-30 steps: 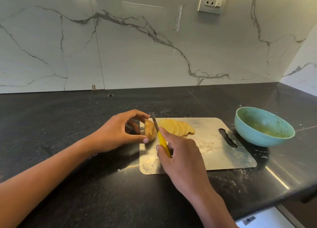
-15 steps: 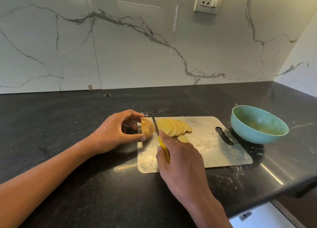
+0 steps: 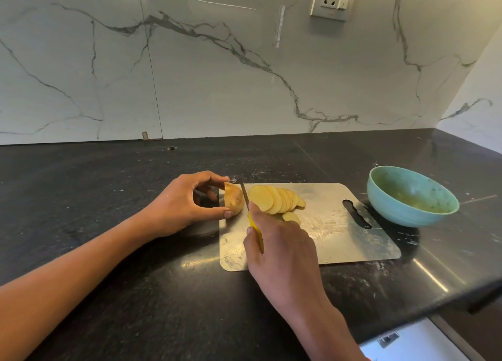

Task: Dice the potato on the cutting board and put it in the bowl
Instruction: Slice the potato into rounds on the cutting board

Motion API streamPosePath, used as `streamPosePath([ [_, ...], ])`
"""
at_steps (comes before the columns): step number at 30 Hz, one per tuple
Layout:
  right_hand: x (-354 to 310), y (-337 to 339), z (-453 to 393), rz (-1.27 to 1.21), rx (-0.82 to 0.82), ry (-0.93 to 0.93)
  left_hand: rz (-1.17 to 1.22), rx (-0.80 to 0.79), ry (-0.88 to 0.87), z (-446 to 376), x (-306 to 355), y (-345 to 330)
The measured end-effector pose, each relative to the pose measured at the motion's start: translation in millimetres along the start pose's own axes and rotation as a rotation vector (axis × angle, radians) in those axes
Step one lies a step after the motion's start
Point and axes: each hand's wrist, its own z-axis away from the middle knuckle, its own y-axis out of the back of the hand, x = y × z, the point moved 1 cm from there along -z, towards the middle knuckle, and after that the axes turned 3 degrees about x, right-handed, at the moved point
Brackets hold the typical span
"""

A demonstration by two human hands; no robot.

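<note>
Left hand (image 3: 184, 203): thumb and forefinger pinch the potato stub (image 3: 233, 201) at the cutting board's (image 3: 339, 241) left edge.
Right hand (image 3: 279, 249): curled round the yellow-handled knife (image 3: 244, 195), blade just beside the stub.
Risk, we judge: the short stub rolls and the blade nicks a fingertip.
Potato, we note: brown skin, with pale overlapping slices (image 3: 274, 201) on the board, none diced.

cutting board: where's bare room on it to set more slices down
Free: the cutting board stretch between the slices, handle slot and near edge. Crowded: left end, with left hand, potato, knife, right hand.
</note>
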Motion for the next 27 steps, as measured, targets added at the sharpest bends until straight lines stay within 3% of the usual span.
streamPosePath([
  [17,0.0,-2.7,-4.3,0.078,-0.156,0.054,-0.016,0.018,0.031,-1.0,-3.7,-1.4],
  [27,-1.2,-0.5,3.5,0.037,-0.007,-0.004,-0.007,0.014,0.024,-1.5,-5.4,-1.0],
])
